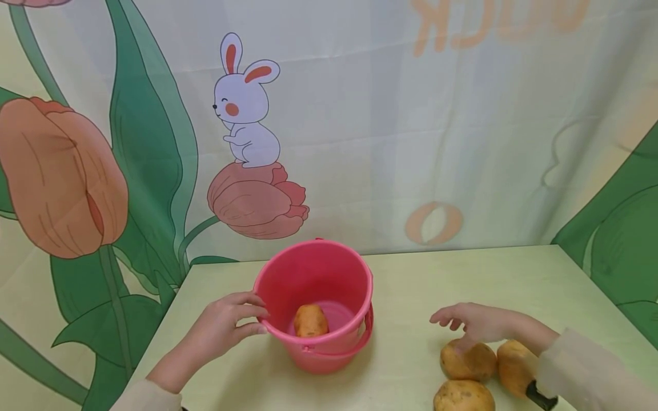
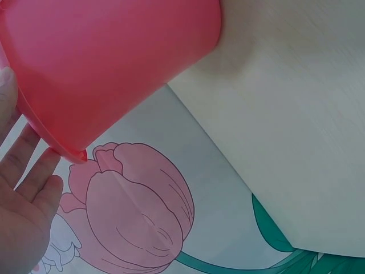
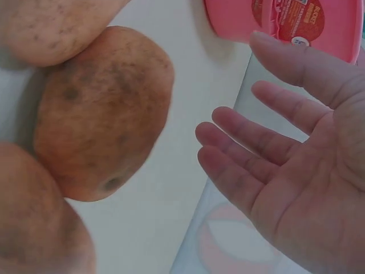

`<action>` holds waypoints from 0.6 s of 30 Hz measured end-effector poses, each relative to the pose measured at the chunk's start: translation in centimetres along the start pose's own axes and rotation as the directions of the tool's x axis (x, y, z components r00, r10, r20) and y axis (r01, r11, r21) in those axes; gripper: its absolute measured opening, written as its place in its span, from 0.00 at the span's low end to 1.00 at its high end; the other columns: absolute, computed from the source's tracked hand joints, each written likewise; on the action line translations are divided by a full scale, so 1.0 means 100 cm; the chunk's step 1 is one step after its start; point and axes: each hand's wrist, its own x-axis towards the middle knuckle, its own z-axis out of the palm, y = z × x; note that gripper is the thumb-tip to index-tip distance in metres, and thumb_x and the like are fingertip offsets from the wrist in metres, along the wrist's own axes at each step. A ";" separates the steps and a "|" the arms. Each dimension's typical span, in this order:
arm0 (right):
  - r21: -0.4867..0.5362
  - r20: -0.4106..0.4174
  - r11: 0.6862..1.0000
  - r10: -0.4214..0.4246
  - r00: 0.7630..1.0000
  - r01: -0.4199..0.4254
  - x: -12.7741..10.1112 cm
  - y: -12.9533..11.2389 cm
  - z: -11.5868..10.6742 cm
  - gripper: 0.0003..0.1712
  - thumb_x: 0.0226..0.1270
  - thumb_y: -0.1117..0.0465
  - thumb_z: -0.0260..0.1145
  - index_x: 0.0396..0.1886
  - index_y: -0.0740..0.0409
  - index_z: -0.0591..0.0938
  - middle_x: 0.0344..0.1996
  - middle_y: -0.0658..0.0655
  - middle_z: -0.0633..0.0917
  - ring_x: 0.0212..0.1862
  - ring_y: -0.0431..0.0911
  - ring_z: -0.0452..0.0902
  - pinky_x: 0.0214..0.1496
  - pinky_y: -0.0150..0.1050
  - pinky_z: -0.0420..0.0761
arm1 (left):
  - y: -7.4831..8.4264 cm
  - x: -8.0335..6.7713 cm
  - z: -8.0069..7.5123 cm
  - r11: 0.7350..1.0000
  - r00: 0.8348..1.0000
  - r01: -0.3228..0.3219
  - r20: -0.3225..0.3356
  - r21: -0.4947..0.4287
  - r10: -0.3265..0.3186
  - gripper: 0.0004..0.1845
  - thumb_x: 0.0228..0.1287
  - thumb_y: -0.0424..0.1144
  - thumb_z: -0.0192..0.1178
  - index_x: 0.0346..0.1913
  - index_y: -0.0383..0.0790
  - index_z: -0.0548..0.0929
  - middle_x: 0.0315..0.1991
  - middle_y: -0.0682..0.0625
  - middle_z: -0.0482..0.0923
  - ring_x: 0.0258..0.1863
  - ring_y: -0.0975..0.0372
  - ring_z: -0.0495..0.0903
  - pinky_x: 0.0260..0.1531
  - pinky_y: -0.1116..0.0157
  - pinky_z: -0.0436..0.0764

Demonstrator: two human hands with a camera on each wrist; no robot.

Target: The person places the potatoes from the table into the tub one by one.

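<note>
A pink bucket (image 1: 320, 365) stands on the table, with one potato (image 1: 310, 322) lying at its bottom. My left hand (image 1: 221, 327) grips the bucket's rim at the left side, thumb and fingers on the edge. Over at the right, my right hand (image 1: 483, 322) hovers above a potato (image 1: 475, 366), its fingers loosely spread and holding nothing. Close beside that potato lie a second potato (image 1: 514, 365), partly covered by the sleeve, and a third potato (image 1: 464, 397) nearer the front edge of the view. In the right wrist view the palm (image 3: 308, 194) appears apart from the potatoes.
The pale table (image 1: 406, 297) ends at a hanging cloth (image 1: 349, 142) printed with a rabbit and tulips. The bucket's pink handle (image 1: 366, 337) hangs down on its right side. A dark band (image 1: 541, 395) sits at the right wrist.
</note>
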 end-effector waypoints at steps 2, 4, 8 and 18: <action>0.004 -0.001 1.000 0.006 1.000 -0.006 -0.002 0.005 0.001 0.32 0.46 0.63 0.69 0.54 0.62 0.71 0.48 0.61 0.74 0.47 0.55 0.70 0.47 0.52 0.72 | 0.000 0.000 0.000 1.000 1.000 -0.002 0.001 -0.001 0.002 0.12 0.42 0.45 0.67 0.35 0.53 0.84 0.39 0.58 0.78 0.41 0.64 0.76 0.36 0.67 0.80; 0.020 -0.001 1.000 0.022 1.000 -0.022 -0.004 0.009 0.003 0.32 0.46 0.63 0.69 0.55 0.61 0.71 0.49 0.62 0.74 0.48 0.56 0.69 0.48 0.53 0.71 | 0.000 0.000 0.000 1.000 1.000 -0.005 0.001 -0.001 0.005 0.12 0.42 0.46 0.67 0.35 0.53 0.84 0.39 0.58 0.78 0.41 0.64 0.76 0.36 0.67 0.80; 0.041 -0.005 0.999 0.034 0.999 -0.034 -0.007 0.016 0.004 0.33 0.46 0.64 0.69 0.55 0.62 0.70 0.51 0.64 0.73 0.50 0.59 0.67 0.49 0.56 0.70 | 0.000 0.000 0.000 1.000 1.000 -0.010 -0.002 0.001 0.010 0.12 0.42 0.46 0.67 0.35 0.52 0.84 0.38 0.58 0.78 0.41 0.64 0.76 0.36 0.67 0.80; 0.061 -0.020 0.995 0.078 0.997 -0.077 -0.014 0.020 0.005 0.33 0.44 0.67 0.68 0.54 0.65 0.70 0.51 0.65 0.73 0.50 0.60 0.66 0.50 0.59 0.68 | 0.000 0.000 0.000 1.000 1.000 -0.013 -0.005 0.000 0.013 0.12 0.42 0.46 0.67 0.35 0.52 0.84 0.39 0.58 0.78 0.41 0.64 0.76 0.36 0.67 0.80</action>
